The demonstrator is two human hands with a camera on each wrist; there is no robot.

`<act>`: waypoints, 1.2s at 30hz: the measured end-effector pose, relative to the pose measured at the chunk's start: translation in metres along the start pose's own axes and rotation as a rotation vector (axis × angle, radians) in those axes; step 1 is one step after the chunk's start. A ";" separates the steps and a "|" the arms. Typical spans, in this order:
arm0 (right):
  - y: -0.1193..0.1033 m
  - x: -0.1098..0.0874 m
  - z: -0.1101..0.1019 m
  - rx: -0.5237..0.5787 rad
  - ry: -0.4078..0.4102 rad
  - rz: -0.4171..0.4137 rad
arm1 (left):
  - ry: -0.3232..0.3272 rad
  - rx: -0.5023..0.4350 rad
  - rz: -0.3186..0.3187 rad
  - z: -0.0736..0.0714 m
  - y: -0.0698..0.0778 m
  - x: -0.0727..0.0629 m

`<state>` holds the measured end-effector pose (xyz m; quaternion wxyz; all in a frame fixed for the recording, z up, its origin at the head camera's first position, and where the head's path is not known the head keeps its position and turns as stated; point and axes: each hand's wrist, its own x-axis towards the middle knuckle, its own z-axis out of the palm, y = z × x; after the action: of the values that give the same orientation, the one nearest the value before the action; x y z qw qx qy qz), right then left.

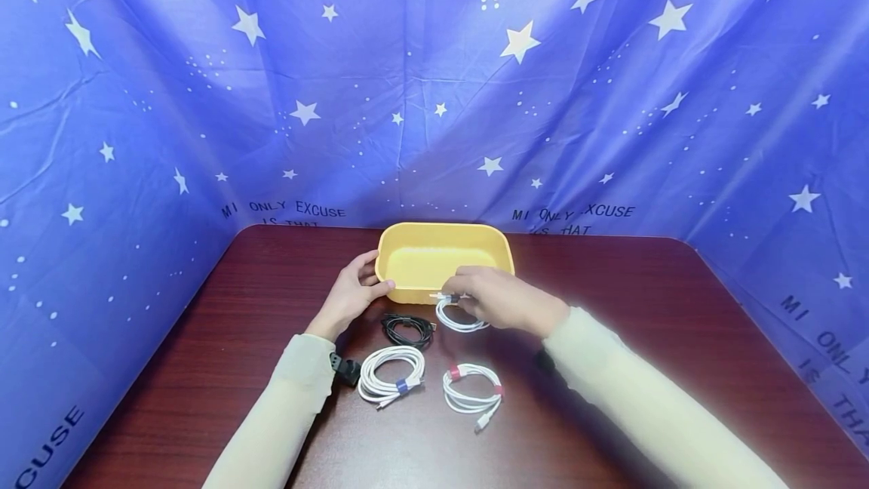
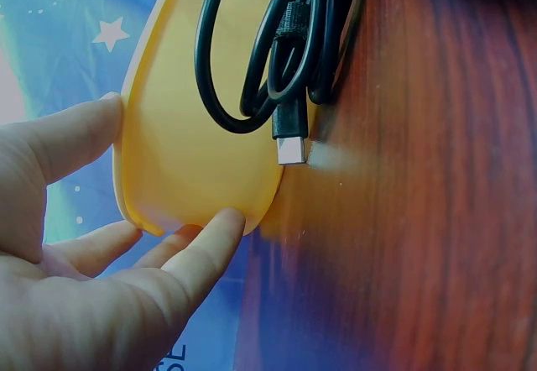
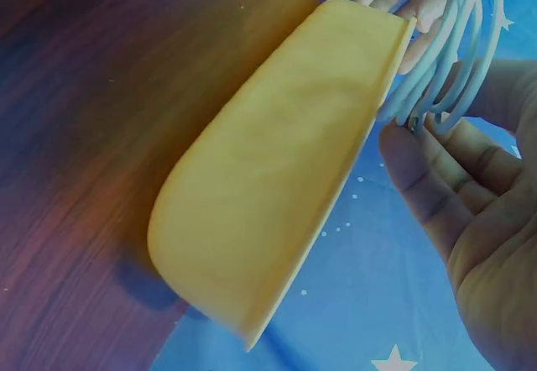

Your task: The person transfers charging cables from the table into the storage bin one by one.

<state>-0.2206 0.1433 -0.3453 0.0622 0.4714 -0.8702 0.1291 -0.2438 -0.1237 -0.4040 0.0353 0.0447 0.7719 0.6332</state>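
A yellow plastic bin stands on the table, its inside bare in the head view. My left hand holds its left end, with the thumb at the front rim and the fingers round the end wall. My right hand pinches a coiled white charging cable over the bin's front edge; in the right wrist view the cable loops rise beside the rim. Below the bin lie a black coiled cable, a thick white coiled cable with a blue tie and a white cable with red ties.
The dark red wooden table reaches back to a blue curtain printed with stars, which hangs behind it and along both sides. A black device is strapped at the left wrist, close to the thick white coil.
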 end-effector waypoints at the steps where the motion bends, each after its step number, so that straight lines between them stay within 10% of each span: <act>1: 0.000 0.002 -0.001 -0.003 0.005 -0.001 | 0.001 -0.001 -0.001 0.000 0.000 0.000; 36: 0.001 0.060 -0.008 -0.047 0.002 0.075 | -0.011 0.001 -0.005 -0.001 0.001 0.000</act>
<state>-0.2549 0.0978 -0.3237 0.0690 0.4368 -0.8900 0.1114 -0.2444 -0.1247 -0.4027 0.0409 0.0464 0.7720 0.6326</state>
